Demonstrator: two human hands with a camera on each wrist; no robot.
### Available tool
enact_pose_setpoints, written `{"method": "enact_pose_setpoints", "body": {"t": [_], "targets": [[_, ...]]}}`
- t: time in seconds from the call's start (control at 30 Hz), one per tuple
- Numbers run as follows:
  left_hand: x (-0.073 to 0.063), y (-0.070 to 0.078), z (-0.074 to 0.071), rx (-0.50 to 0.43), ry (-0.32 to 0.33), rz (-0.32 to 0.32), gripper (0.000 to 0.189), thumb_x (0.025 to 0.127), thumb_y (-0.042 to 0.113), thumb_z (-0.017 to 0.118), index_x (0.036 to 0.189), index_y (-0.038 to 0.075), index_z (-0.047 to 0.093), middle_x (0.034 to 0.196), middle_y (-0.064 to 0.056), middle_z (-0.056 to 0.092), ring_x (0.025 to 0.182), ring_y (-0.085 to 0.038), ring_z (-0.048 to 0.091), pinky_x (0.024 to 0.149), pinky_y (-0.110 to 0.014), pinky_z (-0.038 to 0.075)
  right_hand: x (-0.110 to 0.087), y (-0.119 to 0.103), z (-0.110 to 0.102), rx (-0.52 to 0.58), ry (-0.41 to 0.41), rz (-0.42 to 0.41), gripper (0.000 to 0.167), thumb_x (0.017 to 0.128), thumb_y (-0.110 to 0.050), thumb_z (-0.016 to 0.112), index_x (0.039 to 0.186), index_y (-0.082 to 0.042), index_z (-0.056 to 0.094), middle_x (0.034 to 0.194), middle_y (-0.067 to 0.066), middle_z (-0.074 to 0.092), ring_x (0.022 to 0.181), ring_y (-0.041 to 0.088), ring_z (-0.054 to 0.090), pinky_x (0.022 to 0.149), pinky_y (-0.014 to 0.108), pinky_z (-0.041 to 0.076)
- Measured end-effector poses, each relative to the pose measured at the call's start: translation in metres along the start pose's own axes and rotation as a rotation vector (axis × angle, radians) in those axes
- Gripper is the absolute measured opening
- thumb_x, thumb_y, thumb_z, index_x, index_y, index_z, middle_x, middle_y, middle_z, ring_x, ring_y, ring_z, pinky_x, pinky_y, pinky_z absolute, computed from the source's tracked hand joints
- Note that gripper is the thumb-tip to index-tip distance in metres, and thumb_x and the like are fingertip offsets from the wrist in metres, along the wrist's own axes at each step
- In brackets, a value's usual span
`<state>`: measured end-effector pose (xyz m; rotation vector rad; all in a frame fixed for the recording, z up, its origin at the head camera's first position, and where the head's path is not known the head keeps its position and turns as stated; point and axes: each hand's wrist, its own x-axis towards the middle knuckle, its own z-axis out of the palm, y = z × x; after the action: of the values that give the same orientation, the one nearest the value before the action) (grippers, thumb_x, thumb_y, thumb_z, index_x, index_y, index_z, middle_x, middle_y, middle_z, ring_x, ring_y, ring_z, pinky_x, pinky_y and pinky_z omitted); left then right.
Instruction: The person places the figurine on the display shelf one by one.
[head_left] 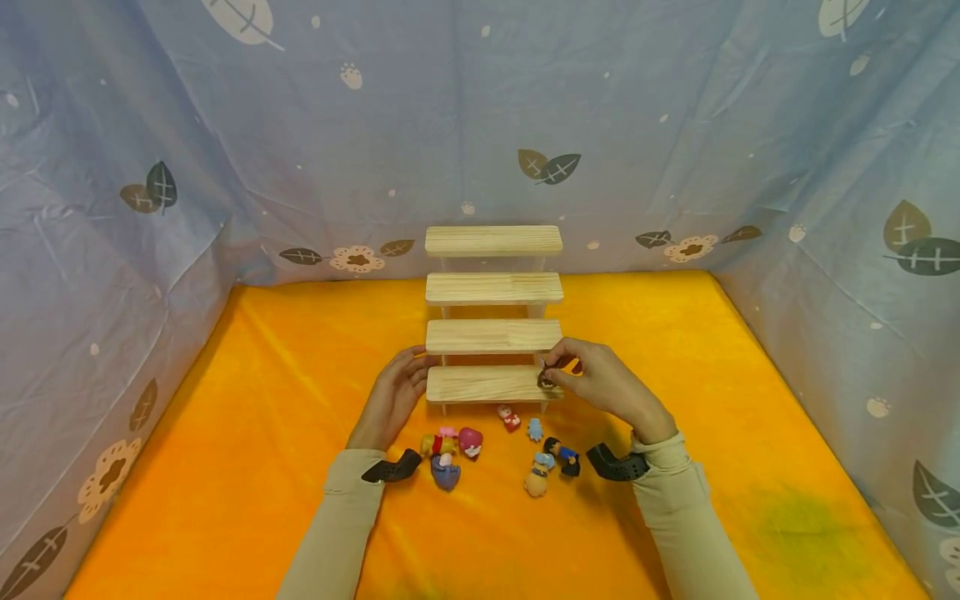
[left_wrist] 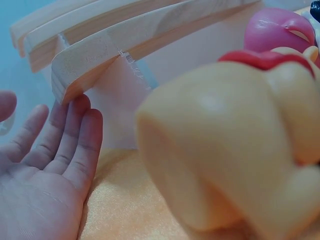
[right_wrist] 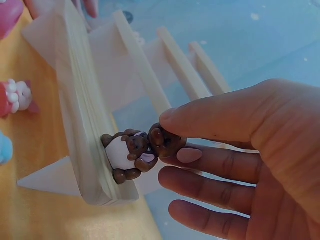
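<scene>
My right hand [head_left: 607,383] pinches a small brown bear figurine [right_wrist: 132,152] by its head, between thumb and forefinger. The bear has a white body and stands at the right end of the lowest step of a wooden tiered shelf [head_left: 487,383], its feet right at the board. At the shelf's left side, my left hand [head_left: 393,392] has its fingers extended, their tips right at the end of the lowest board [left_wrist: 80,75]. In the left wrist view a yellow figurine with a red top [left_wrist: 225,140] looms close in front of the camera.
Several figurines lie before the shelf on the orange cloth [head_left: 262,500]: a magenta-headed one [head_left: 470,442], a blue-purple one [head_left: 445,475], a red one [head_left: 508,417], a small light-blue one [head_left: 535,430], a dark-haired one [head_left: 566,458] and a tan one [head_left: 536,482]. Patterned curtains [head_left: 360,150] enclose the area.
</scene>
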<state>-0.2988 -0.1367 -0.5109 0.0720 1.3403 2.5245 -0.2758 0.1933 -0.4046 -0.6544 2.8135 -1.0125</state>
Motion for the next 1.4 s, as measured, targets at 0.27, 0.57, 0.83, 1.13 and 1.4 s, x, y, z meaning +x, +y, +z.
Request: {"method": "enact_pose_setpoints", "body": {"t": [0.27, 0.57, 0.83, 1.13, 1.4], "targets": [[-0.001, 0.000, 0.000, 0.015, 0.000, 0.003, 0.029, 0.111, 0.033, 0.038, 0.129, 0.012, 0.048, 0.124, -0.007, 0.058, 0.110, -0.016, 0.059, 0.094, -0.024, 0.049, -0.002, -0.002, -0.003, 0.003, -0.021, 0.004, 0.015, 0.098, -0.018, 0.067, 0.112, -0.011, 0.068, 0.106, -0.001, 0.072, 0.102, 0.020, 0.065, 0.086, 0.042, 0.051], [-0.001, 0.000, 0.000, 0.012, 0.009, 0.001, 0.028, 0.111, 0.032, 0.038, 0.129, 0.013, 0.049, 0.125, -0.007, 0.057, 0.109, -0.015, 0.059, 0.092, -0.023, 0.048, -0.010, -0.009, -0.015, -0.033, 0.038, 0.025, 0.025, 0.099, -0.016, 0.066, 0.122, -0.008, 0.064, 0.125, 0.011, 0.066, 0.106, 0.031, 0.063, 0.091, 0.052, 0.053], [-0.001, 0.000, -0.001, 0.018, 0.005, -0.003, 0.029, 0.111, 0.032, 0.038, 0.129, 0.013, 0.049, 0.126, -0.008, 0.057, 0.109, -0.015, 0.058, 0.091, -0.022, 0.047, -0.016, -0.024, -0.015, -0.018, 0.136, -0.127, 0.024, 0.096, -0.007, 0.068, 0.120, -0.010, 0.065, 0.116, 0.005, 0.067, 0.095, 0.018, 0.060, 0.080, 0.039, 0.054], [0.000, 0.001, 0.000, 0.013, 0.005, -0.004, 0.028, 0.111, 0.032, 0.038, 0.129, 0.013, 0.049, 0.126, -0.008, 0.057, 0.109, -0.015, 0.059, 0.091, -0.023, 0.047, -0.019, -0.046, -0.005, 0.009, 0.099, -0.262, 0.020, 0.097, -0.010, 0.067, 0.117, -0.012, 0.065, 0.102, -0.002, 0.065, 0.084, 0.010, 0.058, 0.073, 0.027, 0.051], [-0.001, 0.001, 0.001, 0.007, 0.015, -0.006, 0.028, 0.111, 0.032, 0.038, 0.128, 0.012, 0.049, 0.125, -0.008, 0.057, 0.108, -0.014, 0.059, 0.089, -0.022, 0.047, -0.018, -0.054, 0.007, 0.059, 0.012, -0.223, 0.020, 0.099, -0.014, 0.065, 0.119, -0.015, 0.065, 0.115, 0.003, 0.067, 0.089, 0.011, 0.058, 0.078, 0.026, 0.052]]}}
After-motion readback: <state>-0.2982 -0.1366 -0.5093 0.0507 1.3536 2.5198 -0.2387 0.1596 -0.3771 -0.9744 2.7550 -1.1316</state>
